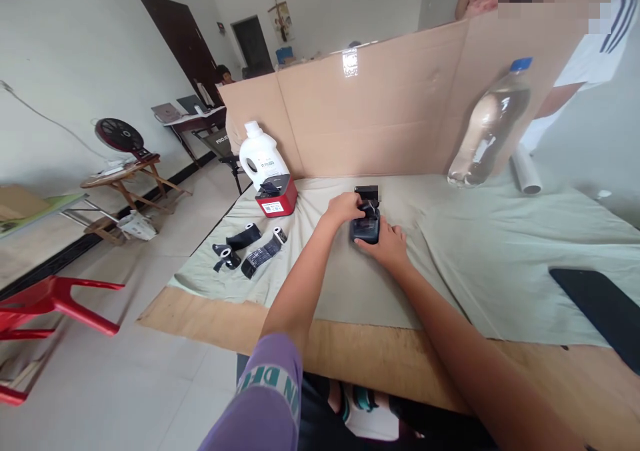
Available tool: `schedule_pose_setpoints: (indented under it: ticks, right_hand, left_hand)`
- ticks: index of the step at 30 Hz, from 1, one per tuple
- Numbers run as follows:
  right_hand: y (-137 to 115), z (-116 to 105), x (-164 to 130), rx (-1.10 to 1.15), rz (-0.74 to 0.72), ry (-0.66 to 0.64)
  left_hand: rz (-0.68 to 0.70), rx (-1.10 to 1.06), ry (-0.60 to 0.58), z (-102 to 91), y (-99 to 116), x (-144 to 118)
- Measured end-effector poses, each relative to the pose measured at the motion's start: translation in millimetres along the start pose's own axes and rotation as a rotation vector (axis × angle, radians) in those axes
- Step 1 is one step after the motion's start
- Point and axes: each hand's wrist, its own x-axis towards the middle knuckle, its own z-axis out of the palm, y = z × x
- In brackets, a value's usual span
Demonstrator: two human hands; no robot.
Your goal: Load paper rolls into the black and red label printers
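At the centre of the frame, a small dark device point(365, 227) is held on the cloth-covered surface point(475, 251) by both hands. The left hand point(345, 209) is closed over its upper left edge; the right hand point(387, 244) is pressed against its lower right side, fingers curled. Black rolls point(247, 247) lie well apart at left, near a red box point(277, 197).

Both hands meet mid-table point(350, 344) on the cloth point(475, 251): left hand point(345, 208) and right hand point(387, 244) flank the printer point(365, 229). Left of them lie 3 rolls point(247, 247), with a box point(277, 195) and jug point(260, 154) behind. Cardboard point(380, 104) stands at the back, bottle point(490, 127) leaning far right.
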Motion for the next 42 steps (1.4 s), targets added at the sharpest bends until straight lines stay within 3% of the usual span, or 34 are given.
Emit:
schedule_pose_setpoints:
  ticks: [2,4,8,11,14,16,19,22,26,28,30,33,35,38,42]
  right_hand:
    - [0,-2,0,0.003,-0.002,-0.009]
    - [-1,-3,1,0.001,0.005,-0.019]
    - [0,-2,2,0.0,0.02,-0.035]
    - [0,-1,3,-0.003,0.01,-0.027]
    - [0,-1,3,-0.008,0.008,-0.011]
    - [0,-1,3,-0.009,0.01,-0.008]
    - [-1,-1,3,-0.01,0.008,-0.018]
    - [-1,-1,3,-0.014,0.009,-0.021]
    - [0,0,3,-0.002,0.016,-0.031]
    - [1,2,3,0.011,0.02,-0.022]
    - [1,2,2,0.045,0.021,0.051]
    - [-7,-5,0,0.185,-0.043,0.216]
    - [-18,-16,0,0.344,-0.126,0.223]
    - [-37,-37,8,0.623,-0.225,-0.027]
    - [-46,-60,29,0.834,-0.324,-0.597]
  left_hand:
    - [-0.107,-0.188,0.23,8.4,-26,-32]
    - [-0.252,-0.322,0.32,18.0,-55,-64]
    - [-0.577,-0.275,0.4,31.7,-99,-115]
    - [-0.716,-0.192,0.309,39.3,-107,-133]
    - [-0.755,-0.15,0.198,44.3,-101,-143]
    - [-0.754,-0.142,0.192,42.6,-98,-151]
    - [-0.746,-0.11,0.304,32.2,-106,-161]
    - [-0.717,0.012,0.455,19.8,-128,-162]
    - [-0.694,-0.002,0.309,9.2,-149,-156]
    - [-0.644,-0.032,0.351,5.1,-145,-158]
    - [-0.553,-0.051,0.499,1.7,-129,-164]
    - [-0.387,-0.109,0.695,1.3,-88,-167]
    - [-0.253,-0.162,0.754,7.1,-56,-161]
    - [-0.063,-0.185,0.776,26.6,-17,-143]
    - [0.097,-0.212,0.752,60.5,5,-130]
